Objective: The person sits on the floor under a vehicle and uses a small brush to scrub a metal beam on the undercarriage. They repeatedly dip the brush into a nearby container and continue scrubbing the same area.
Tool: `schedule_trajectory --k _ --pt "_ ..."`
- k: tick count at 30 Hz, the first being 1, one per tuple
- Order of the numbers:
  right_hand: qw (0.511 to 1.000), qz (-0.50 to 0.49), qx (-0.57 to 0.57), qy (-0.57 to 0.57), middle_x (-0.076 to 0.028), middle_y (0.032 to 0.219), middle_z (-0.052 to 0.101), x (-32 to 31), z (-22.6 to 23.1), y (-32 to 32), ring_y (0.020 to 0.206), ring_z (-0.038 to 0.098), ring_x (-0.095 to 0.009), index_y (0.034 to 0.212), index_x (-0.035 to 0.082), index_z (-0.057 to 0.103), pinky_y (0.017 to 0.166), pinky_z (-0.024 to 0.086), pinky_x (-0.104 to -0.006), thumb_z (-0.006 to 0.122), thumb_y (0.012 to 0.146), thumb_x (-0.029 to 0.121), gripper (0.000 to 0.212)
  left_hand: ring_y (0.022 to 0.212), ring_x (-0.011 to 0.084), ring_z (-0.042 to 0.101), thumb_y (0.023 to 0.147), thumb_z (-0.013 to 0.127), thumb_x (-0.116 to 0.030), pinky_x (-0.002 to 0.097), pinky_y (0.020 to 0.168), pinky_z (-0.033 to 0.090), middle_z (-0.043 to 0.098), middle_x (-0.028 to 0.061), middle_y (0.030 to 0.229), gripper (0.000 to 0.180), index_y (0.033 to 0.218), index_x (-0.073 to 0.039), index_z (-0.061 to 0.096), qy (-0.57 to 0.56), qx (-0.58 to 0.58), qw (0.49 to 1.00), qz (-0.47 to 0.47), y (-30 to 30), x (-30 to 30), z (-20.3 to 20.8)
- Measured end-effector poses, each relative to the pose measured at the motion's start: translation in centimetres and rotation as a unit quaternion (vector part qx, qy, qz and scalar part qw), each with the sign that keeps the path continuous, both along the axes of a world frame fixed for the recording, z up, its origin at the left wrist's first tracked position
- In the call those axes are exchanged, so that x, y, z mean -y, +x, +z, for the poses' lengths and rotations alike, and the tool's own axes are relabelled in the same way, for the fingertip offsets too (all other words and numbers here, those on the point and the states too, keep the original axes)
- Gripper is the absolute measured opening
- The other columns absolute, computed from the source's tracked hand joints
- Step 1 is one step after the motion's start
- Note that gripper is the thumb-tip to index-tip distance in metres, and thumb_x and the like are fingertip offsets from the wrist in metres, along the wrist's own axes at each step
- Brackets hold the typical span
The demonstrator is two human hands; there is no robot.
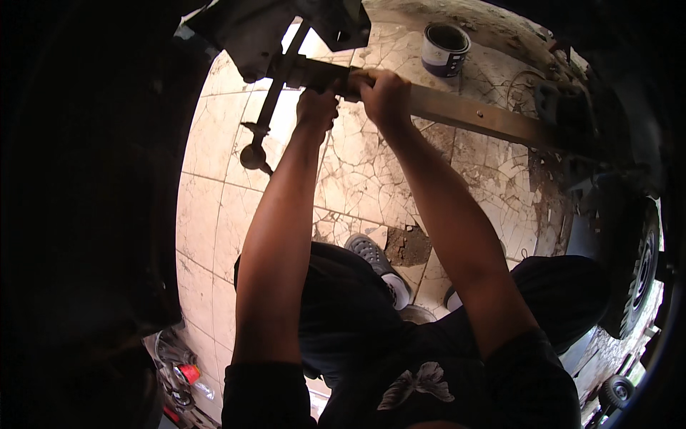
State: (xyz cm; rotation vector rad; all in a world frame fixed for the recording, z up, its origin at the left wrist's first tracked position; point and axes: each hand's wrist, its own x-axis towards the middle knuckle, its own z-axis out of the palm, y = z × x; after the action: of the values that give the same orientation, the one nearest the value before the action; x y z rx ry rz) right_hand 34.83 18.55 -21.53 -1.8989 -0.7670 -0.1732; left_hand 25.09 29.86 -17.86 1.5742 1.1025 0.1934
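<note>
A long, flat-sided metal bar (479,114) crosses the upper part of the view, bare metal on the right and dark at its left end. My right hand (386,99) is closed round it where the bare metal meets the dark part. Just to the left and lower, my left hand (316,109) is curled into a fist against the underside of the dark end; what its fingers hold is hidden. Beyond it, a dark rod (271,104) slants down to a round ball joint (252,156). A black bracket (286,32) hangs above the rod.
A dark open can (445,51) with a pale label stands on the cracked tile floor (357,154) behind the bar. My grey clog (368,254) is below, beside a broken patch (409,247). Wheels (643,264) stand at far right. Dark bulk fills the left.
</note>
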Motion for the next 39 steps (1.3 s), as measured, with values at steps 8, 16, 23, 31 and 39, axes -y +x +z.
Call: schedule_trajectory --k 8,16,23,31,39 --pt "0.995 0.007 -0.089 0.035 -0.015 0.089 0.080 -0.4 1.6 -0.2 0.085 0.079 -0.030 0.097 0.006 0.083 0.083 0.061 -0.0392 0.080 0.085 0.011 0.013 0.060 0.0101 0.058 0.102 0.072 -0.037 0.0254 0.042 0.037 0.064 0.0029 0.085 0.034 0.116 -0.007 0.068 -0.006 0.034 0.999 0.002 -0.4 -0.3 -0.2" --pt "0.999 -0.002 -0.014 0.032 -0.012 0.091 0.080 1.0 0.3 -1.1 0.086 0.079 -0.026 0.102 0.013 0.085 0.081 0.061 -0.0372 0.085 0.086 0.020 0.018 0.054 0.0117 0.057 0.101 0.074 -0.034 0.0279 0.039 0.036 0.065 0.0040 0.080 0.032 0.110 -0.004 0.067 0.002 0.036 0.999 0.033 -0.1 -0.1 0.3" --pt "0.994 0.045 -0.031 0.098 -0.013 0.087 0.079 1.3 -0.6 -1.4 0.086 0.075 -0.031 0.096 0.010 0.084 0.084 0.059 -0.0411 0.085 0.081 0.014 0.016 0.060 0.0104 0.058 0.102 0.073 -0.035 0.0253 0.043 0.038 0.066 0.0036 0.088 0.034 0.114 -0.004 0.067 -0.011 0.042 0.997 0.065 -0.1 1.0 0.6" --pt "0.996 0.027 -0.059 0.065 -0.013 0.089 0.079 0.3 0.1 -0.1 0.086 0.075 -0.031 0.097 0.011 0.084 0.084 0.059 -0.0415 0.083 0.083 0.011 0.013 0.061 0.0109 0.061 0.103 0.071 -0.034 0.0249 0.043 0.037 0.067 0.0033 0.088 0.032 0.116 -0.005 0.068 0.013 0.063 0.996 0.062 0.2 1.5 -0.1" --pt "0.994 0.022 -0.075 0.072 -0.014 0.086 0.079 0.3 0.1 0.2 0.083 0.077 -0.030 0.097 0.010 0.084 0.082 0.059 -0.0402 0.084 0.085 0.017 0.015 0.062 0.0113 0.064 0.102 0.073 -0.036 0.0242 0.044 0.038 0.069 0.0038 0.090 0.036 0.119 -0.005 0.068 0.025 0.039 0.997 0.057 0.5 1.8 0.0"
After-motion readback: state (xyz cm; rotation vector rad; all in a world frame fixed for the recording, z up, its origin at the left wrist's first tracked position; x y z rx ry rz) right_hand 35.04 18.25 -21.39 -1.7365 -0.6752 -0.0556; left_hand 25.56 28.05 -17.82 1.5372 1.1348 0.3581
